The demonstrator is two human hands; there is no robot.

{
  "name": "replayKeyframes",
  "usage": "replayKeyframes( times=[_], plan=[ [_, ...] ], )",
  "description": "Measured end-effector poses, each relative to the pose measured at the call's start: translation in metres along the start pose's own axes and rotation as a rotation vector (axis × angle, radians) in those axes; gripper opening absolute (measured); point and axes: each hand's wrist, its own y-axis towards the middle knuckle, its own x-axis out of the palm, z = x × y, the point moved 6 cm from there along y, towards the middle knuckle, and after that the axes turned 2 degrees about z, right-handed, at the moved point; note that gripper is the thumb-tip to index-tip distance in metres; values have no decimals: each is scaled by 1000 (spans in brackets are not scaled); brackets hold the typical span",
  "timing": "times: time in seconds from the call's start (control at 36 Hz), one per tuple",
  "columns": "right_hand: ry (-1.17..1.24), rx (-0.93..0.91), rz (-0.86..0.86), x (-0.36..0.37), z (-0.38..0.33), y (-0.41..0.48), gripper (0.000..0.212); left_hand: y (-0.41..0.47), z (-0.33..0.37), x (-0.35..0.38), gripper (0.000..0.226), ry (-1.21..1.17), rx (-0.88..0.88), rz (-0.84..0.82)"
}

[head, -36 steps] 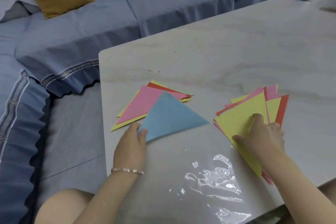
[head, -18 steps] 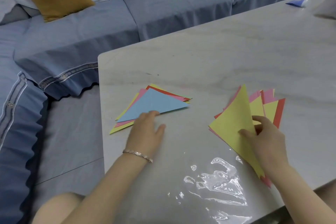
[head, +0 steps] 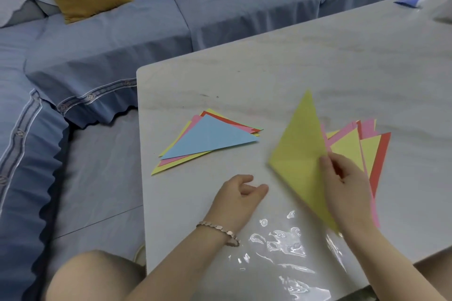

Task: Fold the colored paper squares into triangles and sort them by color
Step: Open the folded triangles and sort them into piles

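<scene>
Head view, left to right: a blue sofa borders the bench, and first on the bench is the triangle pile, blue on top, with pink, yellow and red edges fanning out beneath. Why mixed like that?

Looks like a holding pile to me: folded pieces parked out of the way, colours not yet separated. So I'd say the sorting hasn't begun.

Next, the left hand, low over bare bench, loosely curled, nothing in it.

Waiting there for a reason, I'd guess: it sits right beside the open patch where a fold could be pressed flat.

Then the yellow sheet, tilted up, far corner pointing away. The right hand has its fingers pinched on the sheet's right edge.

An edge pinch lets one sheet peel away without dragging the others.

Far right, the unfolded stack, splayed yellow, pink and red, partly under that hand.

Splayed, so single sheets come off easily. Plenty left to fold.
</scene>
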Motion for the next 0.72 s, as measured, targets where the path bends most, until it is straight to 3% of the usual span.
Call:
replayKeyframes(
  times=[0.08,0.19,0.25,0.31,0.36,0.44,0.58,0.67,0.72],
  plan=[
    [186,113,-67,19,-5,-17,22,-8,-9,18,58,-320,-201,-118],
    [316,176,-154,38,-8,-35,15,-8,-15,17,31,-497,-193,-95],
    [267,125,-161,43,-6,-39,19,-2,-20,3,24,-384,-146,7],
    [139,-18,-110,40,-4,-40,37,5,-21,-16,20,-139,-70,74],
    [-45,-285,-87,36,-10,-41,39,10,-18,-31,28,231,10,54],
    [-308,-544,-223,52,-6,-49,40,24,-20,-46,44,636,73,5],
    [-653,-773,-511,94,15,-67,43,40,-22,-57,57,856,141,82],
    [-815,-798,-614,108,22,-73,60,30,-15,-57,51,898,308,214],
    [-849,-779,-660,113,23,-76,63,19,-16,-47,41,917,456,214]
  ],
)
